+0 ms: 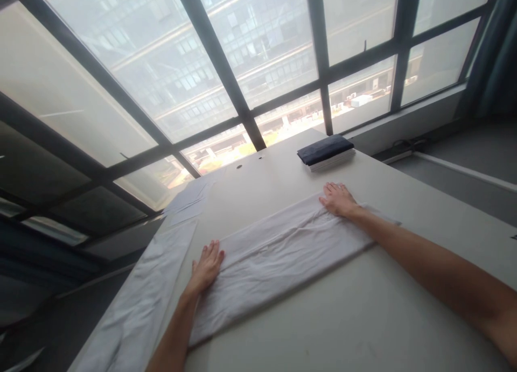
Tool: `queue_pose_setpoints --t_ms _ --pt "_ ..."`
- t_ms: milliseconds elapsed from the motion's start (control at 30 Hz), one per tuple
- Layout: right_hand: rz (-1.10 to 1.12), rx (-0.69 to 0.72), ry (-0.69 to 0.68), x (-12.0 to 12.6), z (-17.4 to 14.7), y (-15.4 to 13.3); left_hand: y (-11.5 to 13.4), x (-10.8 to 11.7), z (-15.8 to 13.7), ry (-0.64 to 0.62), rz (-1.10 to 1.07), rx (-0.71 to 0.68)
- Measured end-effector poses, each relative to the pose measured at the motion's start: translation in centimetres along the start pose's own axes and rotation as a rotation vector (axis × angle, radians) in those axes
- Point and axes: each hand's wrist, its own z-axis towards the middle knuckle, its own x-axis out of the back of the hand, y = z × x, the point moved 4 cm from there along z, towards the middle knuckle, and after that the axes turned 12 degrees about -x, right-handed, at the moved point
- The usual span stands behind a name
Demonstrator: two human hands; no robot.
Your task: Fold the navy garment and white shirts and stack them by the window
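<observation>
Resting, open and palm-down, on the long white cloth [278, 264] with the left hand [207, 265] at its nine o'clock and the right hand [338, 199] at its two o'clock — gripping nothing. Stretched lengthwise on the white table [323, 318] from eight o'clock to two — touching both hands, nearer to neither, spreading mostly towards six o'clock.

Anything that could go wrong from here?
1. The creased white cloth lies under both the left hand and right hand; sliding either could bunch it further.
2. The folded pile sits just beyond the right hand, so a forward push might knock it.
3. The wrinkled cloth along the table's left side might slip off.
</observation>
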Motion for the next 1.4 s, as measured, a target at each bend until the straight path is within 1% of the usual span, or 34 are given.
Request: queue_pose_setpoints --t_ms 67,100,167,200,233,300,367,433,500,567,600,667,700,767,867,933,1133,1267,1333,1400 --pt "0.001 0.003 0.008 0.1 -0.1 0.0 1.0 0.9 0.2 0.028 0.000 0.031" --pt "0.002 0.003 0.011 0.1 -0.1 -0.1 1.8 1.5 0.3 0.050 0.008 0.049" --pt "0.001 0.003 0.015 0.0 -0.1 -0.1 4.6 2.6 0.3 0.113 0.028 0.037" --pt "0.002 0.001 0.016 0.0 -0.1 -0.1 6.5 2.9 0.3 0.150 0.028 -0.034" --pt "0.002 0.000 0.014 0.0 -0.1 -0.1 8.6 3.0 0.2 0.186 0.018 -0.133" --pt "0.000 0.000 0.003 0.0 -0.2 0.0 12.5 2.6 -0.4 0.201 -0.033 -0.290" --pt "0.004 0.004 0.005 0.2 -0.3 0.0 15.4 1.5 -1.1 0.153 -0.072 -0.395" --pt "0.033 0.035 0.064 1.0 -0.7 -0.3 16.8 0.5 -1.6 0.094 -0.093 -0.438" --pt "0.109 0.129 0.153 2.0 -1.3 -1.1 17.1 -0.1 -1.9 0.071 -0.102 -0.440" --pt "0.228 0.308 0.193 2.9 -2.5 -2.6 16.9 -0.2 -1.9 0.083 -0.102 -0.433" --pt "0.290 0.416 0.182 3.2 -3.3 -3.6 16.8 -0.2 -1.9 0.095 -0.099 -0.433" --pt "0.376 0.624 0.114 3.3 -5.0 -5.5 16.6 -0.1 -1.8 0.115 -0.089 -0.431" --pt "0.394 0.703 0.067 3.1 -5.8 -6.4 16.6 -0.1 -1.8 0.121 -0.085 -0.431" --pt "0.383 0.792 -0.050 2.2 -7.2 -7.7 16.8 0.0 -1.8 0.135 -0.082 -0.433" --pt "0.322 0.790 -0.200 0.8 -8.2 -8.4 17.1 0.2 -2.0 0.150 -0.090 -0.439" --pt "0.308 0.778 -0.224 0.5 -8.4 -8.3 17.2 0.3 -2.1 0.145 -0.096 -0.442" --pt "0.397 0.872 -0.170 1.4 -8.3 -8.2 17.1 0.3 -1.9 0.108 -0.101 -0.441" --pt "0.413 0.834 -0.138 1.5 -8.2 -8.5 16.9 0.5 -1.5 0.047 -0.102 -0.423" --pt "0.415 0.830 -0.119 1.5 -8.2 -8.6 17.7 1.0 -1.2 0.038 -0.105 -0.421" --pt "0.430 0.826 -0.099 1.4 -8.2 -8.6 19.6 1.7 -0.7 0.038 -0.117 -0.451"
